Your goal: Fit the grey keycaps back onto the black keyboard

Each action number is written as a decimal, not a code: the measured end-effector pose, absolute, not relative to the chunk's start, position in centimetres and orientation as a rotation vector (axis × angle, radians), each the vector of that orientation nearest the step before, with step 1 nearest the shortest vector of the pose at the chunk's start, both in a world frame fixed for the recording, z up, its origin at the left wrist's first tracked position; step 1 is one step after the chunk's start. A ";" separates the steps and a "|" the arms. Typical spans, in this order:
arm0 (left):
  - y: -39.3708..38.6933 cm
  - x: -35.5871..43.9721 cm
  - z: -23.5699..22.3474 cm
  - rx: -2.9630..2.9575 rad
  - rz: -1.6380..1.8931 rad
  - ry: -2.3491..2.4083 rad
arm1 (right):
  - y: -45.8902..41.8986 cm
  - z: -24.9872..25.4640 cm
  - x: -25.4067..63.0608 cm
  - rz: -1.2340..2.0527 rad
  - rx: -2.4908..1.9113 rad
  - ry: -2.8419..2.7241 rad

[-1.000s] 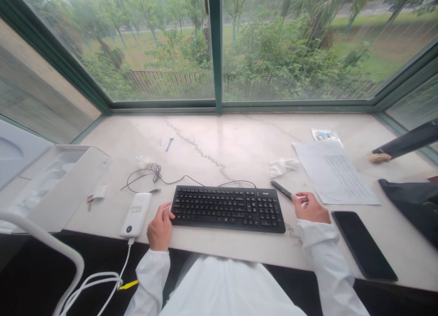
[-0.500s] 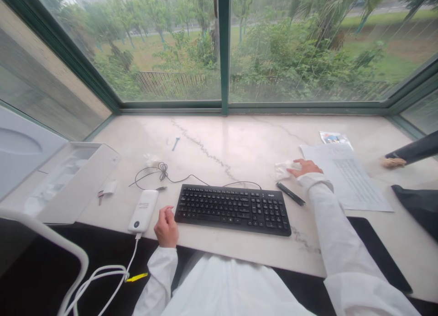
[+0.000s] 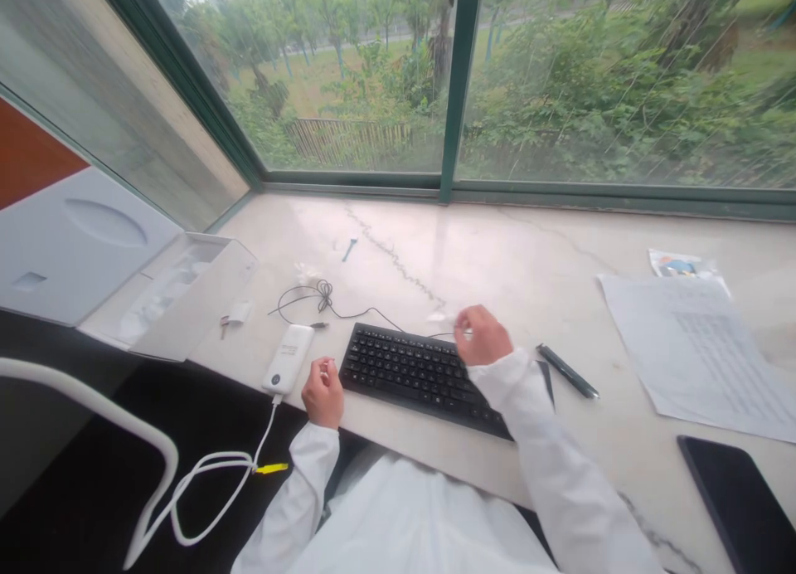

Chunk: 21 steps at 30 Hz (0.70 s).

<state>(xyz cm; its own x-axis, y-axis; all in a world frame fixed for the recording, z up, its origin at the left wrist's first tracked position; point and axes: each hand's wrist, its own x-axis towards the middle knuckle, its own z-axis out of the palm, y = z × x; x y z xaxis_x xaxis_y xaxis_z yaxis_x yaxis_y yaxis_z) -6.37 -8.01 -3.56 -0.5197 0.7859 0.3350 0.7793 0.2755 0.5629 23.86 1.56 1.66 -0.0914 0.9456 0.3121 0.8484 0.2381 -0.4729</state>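
Observation:
My right hand [image 3: 482,335] hovers over the back edge of the black keyboard [image 3: 404,367], fingers pinched on a crumpled white tissue [image 3: 440,317] that sticks out to its left, blurred by motion. Curled into a loose fist with nothing visible in it, my left hand [image 3: 323,390] rests on the marble sill by the keyboard's left end, right beside a white power bank [image 3: 288,358]. Both arms wear white sleeves.
A black pen [image 3: 567,371] lies right of the keyboard, with printed sheets [image 3: 702,350] and a dark phone [image 3: 740,491] further right. An open white box [image 3: 167,296], a coiled thin cable [image 3: 320,296] and a white charging cord [image 3: 211,483] are on the left. Windows close off the back.
My right hand left the pen, picked up the white tissue by the papers and carried it left over the keyboard. The view swung right. My left hand stayed put.

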 end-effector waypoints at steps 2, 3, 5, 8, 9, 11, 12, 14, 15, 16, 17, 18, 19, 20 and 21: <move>-8.0 -6.3 -3.5 1.532 1.092 2.512 | 1.2 1.6 17.1 0.374 -1.524 -2.096; -8.0 -6.3 -3.5 1.528 1.097 2.518 | 1.2 1.3 14.1 0.408 -1.477 -2.162; -8.0 -6.3 -3.5 1.513 1.108 2.532 | 1.4 0.4 9.3 0.417 -1.430 -2.309; -8.2 -6.3 -3.6 1.473 1.104 2.557 | 1.3 -1.0 5.3 0.405 -1.379 -2.431; -8.2 -6.3 -3.6 1.462 1.096 2.564 | 1.2 -1.3 4.7 0.392 -1.382 -2.432; -8.2 -6.3 -3.7 1.448 1.077 2.575 | 0.8 -1.6 4.5 0.371 -1.391 -2.429; -8.2 -6.3 -3.7 1.448 1.068 2.579 | 0.6 -1.6 4.6 0.363 -1.393 -2.431; -8.2 -6.2 -3.7 1.461 1.050 2.585 | 0.2 -1.6 5.6 0.353 -1.402 -2.434; -8.3 -6.2 -3.7 1.469 1.041 2.590 | -0.1 -1.6 6.2 0.339 -1.412 -2.430; -8.3 -6.2 -3.7 1.478 1.033 2.595 | -0.4 -1.7 7.1 0.318 -1.429 -2.420; -8.3 -6.2 -3.6 1.486 1.025 2.600 | -0.7 -1.8 8.0 0.283 -1.456 -2.401; -8.3 -6.2 -3.6 1.492 1.019 2.605 | -1.1 -2.0 9.1 0.240 -1.486 -2.376; -8.3 -6.2 -3.5 1.496 1.014 2.608 | -1.6 -2.2 10.3 0.203 -1.533 -2.334; -8.3 -6.2 -3.5 1.503 1.012 2.608 | -2.1 -2.5 11.6 0.175 -1.590 -2.284; -8.3 -6.2 -3.5 1.513 1.009 2.603 | -2.6 -2.7 13.0 0.143 -1.647 -2.232</move>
<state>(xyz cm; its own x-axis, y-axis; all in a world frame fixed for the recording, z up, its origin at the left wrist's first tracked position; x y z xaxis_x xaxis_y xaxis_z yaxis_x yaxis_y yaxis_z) -6.16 -8.28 -3.49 -0.5454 0.7703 0.3304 0.7918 0.3443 0.5044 13.00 -2.63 -2.75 -0.2546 0.9399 0.2273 0.9034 0.3151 -0.2909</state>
